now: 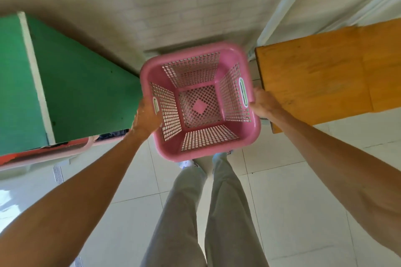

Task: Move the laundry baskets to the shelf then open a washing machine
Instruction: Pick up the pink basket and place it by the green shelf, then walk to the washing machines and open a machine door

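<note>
Left hand (147,116), right hand (263,103) each grip one pink basket (200,156), two handles.

Pink laundry basket (200,102) at center, empty, perforated walls, held above tiled floor (293,191). Left hand (145,116) grips its 9 o'clock handle; right hand (263,104) grips the 3 o'clock handle. Green panel (76,84) toward 9 o'clock, wooden shelf board (321,80) toward 3 o'clock.

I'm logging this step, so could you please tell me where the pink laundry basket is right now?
In the head view the pink laundry basket is at centre, held above the tiled floor by the left hand and right hand, between the green surface and the wooden shelf.
</note>
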`<state>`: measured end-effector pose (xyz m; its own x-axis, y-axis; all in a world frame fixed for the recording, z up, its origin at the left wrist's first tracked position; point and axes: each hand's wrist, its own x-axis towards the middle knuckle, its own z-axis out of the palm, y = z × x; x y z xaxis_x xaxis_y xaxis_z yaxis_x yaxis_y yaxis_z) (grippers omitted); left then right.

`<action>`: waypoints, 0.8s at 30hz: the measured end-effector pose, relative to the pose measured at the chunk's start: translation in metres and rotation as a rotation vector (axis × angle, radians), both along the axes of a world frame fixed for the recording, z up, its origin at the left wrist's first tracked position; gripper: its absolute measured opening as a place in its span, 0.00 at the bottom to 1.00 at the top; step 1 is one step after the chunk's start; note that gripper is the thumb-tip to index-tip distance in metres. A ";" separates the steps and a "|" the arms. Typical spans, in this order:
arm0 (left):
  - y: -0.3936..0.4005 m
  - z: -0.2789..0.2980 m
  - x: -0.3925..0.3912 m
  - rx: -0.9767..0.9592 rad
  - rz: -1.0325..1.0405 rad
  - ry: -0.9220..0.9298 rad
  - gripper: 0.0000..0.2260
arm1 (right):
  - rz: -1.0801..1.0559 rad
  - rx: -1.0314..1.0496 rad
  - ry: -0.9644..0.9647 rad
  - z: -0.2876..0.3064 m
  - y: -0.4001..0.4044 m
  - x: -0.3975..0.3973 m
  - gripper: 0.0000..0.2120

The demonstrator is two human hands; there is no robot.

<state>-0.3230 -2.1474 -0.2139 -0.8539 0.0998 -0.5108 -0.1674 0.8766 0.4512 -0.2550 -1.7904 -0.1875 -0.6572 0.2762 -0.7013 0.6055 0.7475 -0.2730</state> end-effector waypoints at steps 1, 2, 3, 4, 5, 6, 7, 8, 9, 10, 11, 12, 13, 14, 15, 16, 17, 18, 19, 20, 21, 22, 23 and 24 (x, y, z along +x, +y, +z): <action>0.002 0.015 -0.002 0.029 -0.030 -0.021 0.15 | 0.014 -0.007 0.010 0.013 -0.004 0.003 0.22; 0.003 0.031 -0.003 0.053 -0.071 -0.059 0.19 | 0.021 -0.012 0.015 0.028 -0.008 0.006 0.22; 0.003 0.048 -0.003 0.058 -0.136 -0.096 0.25 | 0.021 -0.012 0.017 0.043 -0.012 0.009 0.20; 0.003 0.066 -0.003 0.046 -0.224 -0.119 0.30 | 0.012 -0.013 0.020 0.060 -0.015 0.012 0.20; 0.003 0.084 -0.002 0.023 -0.325 -0.130 0.34 | 0.002 -0.020 0.033 0.077 -0.018 0.014 0.20; 0.005 0.104 -0.001 -0.010 -0.430 -0.131 0.38 | -0.004 -0.034 0.050 0.097 -0.021 0.016 0.22; 0.007 0.123 0.001 -0.052 -0.525 -0.127 0.41 | -0.001 -0.054 0.068 0.116 -0.024 0.018 0.23; 0.010 0.140 0.001 -0.093 -0.597 -0.123 0.44 | 0.011 -0.077 0.088 0.134 -0.026 0.020 0.24; 0.013 0.157 0.002 -0.121 -0.639 -0.118 0.45 | 0.029 -0.093 0.110 0.152 -0.028 0.022 0.24; 0.017 0.173 0.001 -0.130 -0.660 -0.108 0.46 | 0.043 -0.097 0.129 0.170 -0.028 0.023 0.25; 0.022 0.188 -0.001 -0.125 -0.672 -0.093 0.46 | 0.055 -0.092 0.148 0.187 -0.026 0.025 0.26; 0.027 0.203 -0.003 -0.116 -0.680 -0.078 0.46 | 0.063 -0.080 0.159 0.204 -0.023 0.026 0.29; 0.033 0.219 -0.006 -0.108 -0.690 -0.061 0.46 | 0.064 -0.065 0.167 0.220 -0.019 0.026 0.31; 0.039 0.234 -0.010 -0.100 -0.709 -0.038 0.46 | 0.054 -0.045 0.172 0.234 -0.014 0.027 0.32; 0.047 0.249 -0.014 -0.093 -0.742 -0.004 0.46 | 0.033 -0.025 0.183 0.247 -0.008 0.028 0.32; 0.055 0.263 -0.018 -0.085 -0.777 0.035 0.46 | 0.007 -0.006 0.195 0.259 -0.002 0.030 0.32; 0.064 0.277 -0.023 -0.076 -0.803 0.067 0.45 | -0.020 0.007 0.208 0.270 0.004 0.031 0.33; 0.075 0.290 -0.028 -0.070 -0.816 0.088 0.45 | -0.051 0.015 0.220 0.281 0.009 0.034 0.34; 0.085 0.303 -0.032 -0.068 -0.825 0.101 0.45 | -0.077 0.022 0.232 0.289 0.015 0.038 0.34; 0.096 0.314 -0.035 -0.068 -0.838 0.114 0.45 | -0.095 0.031 0.239 0.297 0.020 0.044 0.35; 0.108 0.324 -0.037 -0.071 -0.857 0.126 0.45 | -0.106 0.045 0.241 0.305 0.026 0.051 0.35; 0.119 0.333 -0.037 -0.076 -0.879 0.137 0.45 | -0.118 0.058 0.238 0.311 0.034 0.060 0.36; 0.130 0.342 -0.036 -0.081 -0.901 0.150 0.44 | -0.133 0.070 0.234 0.317 0.043 0.069 0.36; 0.141 0.350 -0.035 -0.085 -0.922 0.164 0.44 | -0.153 0.083 0.231 0.324 0.053 0.078 0.36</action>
<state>-0.3580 -2.0060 0.1359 -0.5183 0.7405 -0.4279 0.6695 0.6626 0.3357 -0.1767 -1.7377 0.1361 -0.7433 0.4342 -0.5089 0.6416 0.6779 -0.3588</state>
